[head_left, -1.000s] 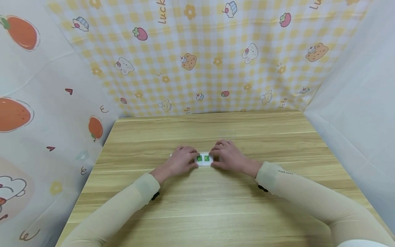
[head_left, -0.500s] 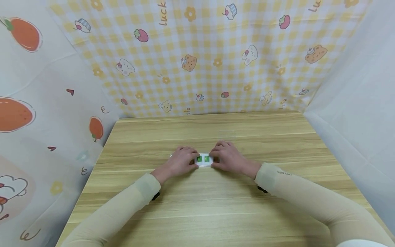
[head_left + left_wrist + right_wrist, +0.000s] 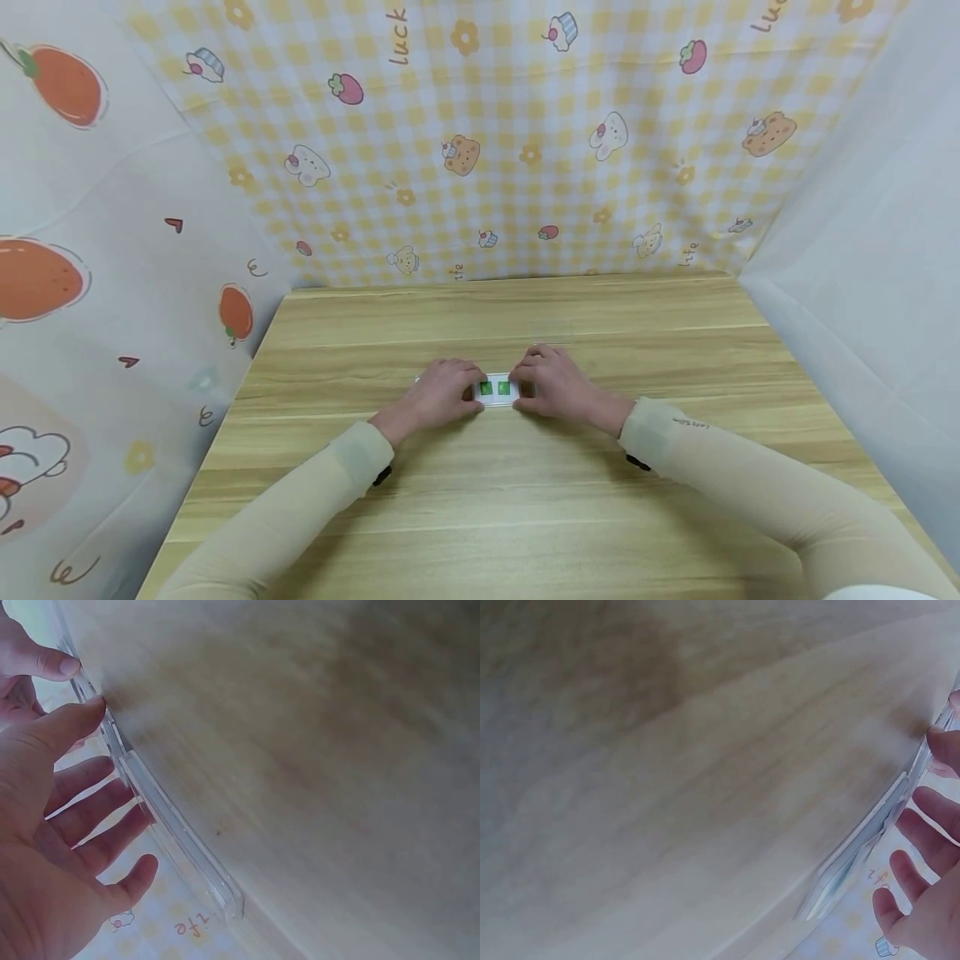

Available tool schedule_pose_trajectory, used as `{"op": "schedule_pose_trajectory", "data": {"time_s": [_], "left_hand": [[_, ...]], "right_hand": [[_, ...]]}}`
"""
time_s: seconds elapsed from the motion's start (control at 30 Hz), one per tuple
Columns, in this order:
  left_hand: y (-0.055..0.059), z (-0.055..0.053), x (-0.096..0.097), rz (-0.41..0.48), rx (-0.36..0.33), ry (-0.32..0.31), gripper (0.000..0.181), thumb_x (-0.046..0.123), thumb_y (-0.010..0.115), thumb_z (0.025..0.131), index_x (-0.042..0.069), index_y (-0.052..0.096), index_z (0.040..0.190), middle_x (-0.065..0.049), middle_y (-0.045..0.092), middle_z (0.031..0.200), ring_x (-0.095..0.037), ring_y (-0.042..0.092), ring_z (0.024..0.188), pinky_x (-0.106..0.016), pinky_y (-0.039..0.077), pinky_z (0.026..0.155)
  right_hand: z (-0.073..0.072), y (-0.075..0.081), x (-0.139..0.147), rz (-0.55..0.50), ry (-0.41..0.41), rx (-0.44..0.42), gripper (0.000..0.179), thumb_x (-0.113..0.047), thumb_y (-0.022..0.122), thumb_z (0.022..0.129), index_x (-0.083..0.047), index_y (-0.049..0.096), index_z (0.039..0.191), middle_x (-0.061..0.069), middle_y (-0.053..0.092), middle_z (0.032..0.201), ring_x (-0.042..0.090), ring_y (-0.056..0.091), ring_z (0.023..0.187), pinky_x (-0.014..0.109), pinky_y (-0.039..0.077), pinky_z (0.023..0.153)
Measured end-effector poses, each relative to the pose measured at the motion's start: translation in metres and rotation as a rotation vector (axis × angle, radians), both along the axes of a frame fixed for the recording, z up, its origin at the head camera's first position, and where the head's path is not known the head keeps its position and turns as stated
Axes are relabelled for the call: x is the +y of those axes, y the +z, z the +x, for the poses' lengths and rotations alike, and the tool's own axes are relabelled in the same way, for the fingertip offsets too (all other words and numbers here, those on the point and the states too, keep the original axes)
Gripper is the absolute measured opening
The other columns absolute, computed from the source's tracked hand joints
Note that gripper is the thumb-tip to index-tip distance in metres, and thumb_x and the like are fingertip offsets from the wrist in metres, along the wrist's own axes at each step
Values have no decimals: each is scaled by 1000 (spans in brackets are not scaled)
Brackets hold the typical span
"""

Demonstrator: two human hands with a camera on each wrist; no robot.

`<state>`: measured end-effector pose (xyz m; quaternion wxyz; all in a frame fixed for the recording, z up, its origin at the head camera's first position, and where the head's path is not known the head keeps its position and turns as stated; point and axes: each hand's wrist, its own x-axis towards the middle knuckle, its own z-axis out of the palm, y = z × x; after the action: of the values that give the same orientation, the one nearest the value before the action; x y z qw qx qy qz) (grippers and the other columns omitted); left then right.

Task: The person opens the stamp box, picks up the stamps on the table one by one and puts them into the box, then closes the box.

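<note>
A small flat white case (image 3: 495,389) with clear edges and two green squares on its face lies in the middle of the wooden table in the head view. My left hand (image 3: 446,392) pinches its left end, thumb at the near edge and fingertips at the far one. The right hand (image 3: 553,384) grips the other end in the same way. In the left wrist view the left thumb (image 3: 79,724) presses the case's edge, while the other fingers spread behind it. Both hands cover the ends of the case.
A clear plastic box (image 3: 184,832) stands beside the left hand in the left wrist view, mostly hidden in the head view. A faint transparent rectangle (image 3: 552,332) lies behind the right hand. A yellow checked curtain (image 3: 525,192) backs the wooden table (image 3: 495,500).
</note>
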<state>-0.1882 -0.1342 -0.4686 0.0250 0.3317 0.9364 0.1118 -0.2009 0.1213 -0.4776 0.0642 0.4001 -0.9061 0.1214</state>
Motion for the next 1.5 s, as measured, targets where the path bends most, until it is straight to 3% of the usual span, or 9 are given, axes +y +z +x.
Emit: {"op": "schedule_pose_trajectory", "data": {"time_s": [0.23,0.53,0.8,1.03,1.27,1.5], "left_hand": [[1,-1,0,-3,4,-8,43,38,78,88,15,70,124,1,68,119,-14,61,103,-47,43,102],[3,0,0,-21,13,-9,50,39,78,88,16,66,131,-1,67,124,-16,62,108,-49,41,104],[3,-1,2,-99,6,-19,56,44,74,91,19,61,139,-2,64,129,-17,61,112,-49,41,104],[6,1,1,-70,-24,-14,65,46,74,90,22,53,147,-3,61,136,-19,59,118,-50,38,107],[10,1,7,-67,-20,-17,67,48,74,90,20,53,147,-4,61,137,-18,61,116,-51,38,106],[12,2,10,-92,-1,-18,66,47,75,89,20,55,146,-5,63,134,-17,64,110,-52,39,104]], "right_hand": [[2,4,-3,13,-25,-36,40,-43,82,82,-18,76,113,-2,70,116,27,52,119,53,42,94],[-7,26,-2,-64,-42,-87,37,-31,81,86,-10,75,116,5,72,117,32,59,114,52,48,95],[-19,39,9,-87,-81,-110,34,-26,78,90,-10,73,120,7,70,121,35,56,118,57,45,96],[-33,39,23,-72,-126,-64,34,-26,78,90,-11,74,120,7,70,122,35,56,119,57,48,91],[-52,30,39,-39,-216,-139,45,-30,78,89,-12,68,130,10,64,133,39,50,125,66,41,95],[-62,26,47,-12,-259,-173,52,-31,77,89,-12,64,135,12,60,138,41,49,125,67,40,95]]}}
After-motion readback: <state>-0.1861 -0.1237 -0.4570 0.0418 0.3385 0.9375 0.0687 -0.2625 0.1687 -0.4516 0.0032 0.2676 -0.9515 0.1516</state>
